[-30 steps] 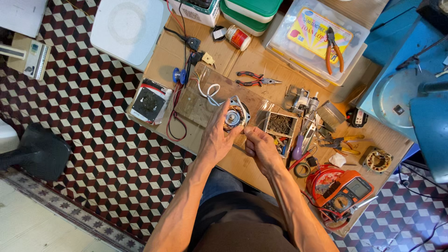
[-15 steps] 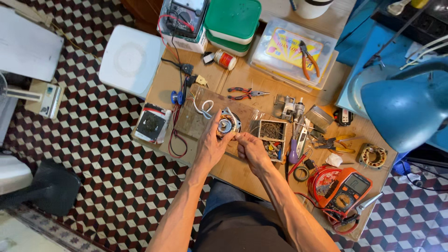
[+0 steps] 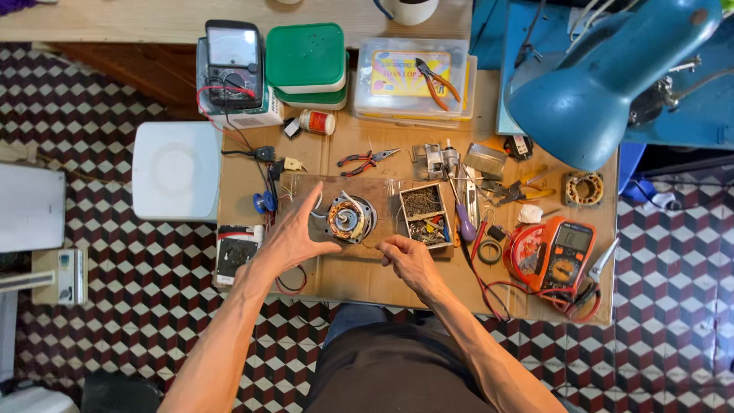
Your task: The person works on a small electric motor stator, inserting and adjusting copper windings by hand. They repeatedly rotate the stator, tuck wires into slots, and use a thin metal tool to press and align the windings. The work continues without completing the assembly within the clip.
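- The step in hand looks like steadying the small motor (image 3: 350,219), which sits mid-table (image 3: 352,287) on a clear plastic sheet (image 3: 336,186).
- The left hand (image 3: 294,233) cups its 9 o'clock side, fingers spread apart.
- The right hand (image 3: 410,261), at 4 o'clock, pinches its fingertips together; on what, cannot be told.
- The motor's shaft points up at the camera, so its long axis stands vertical; the next move probably calls for a firm grip.
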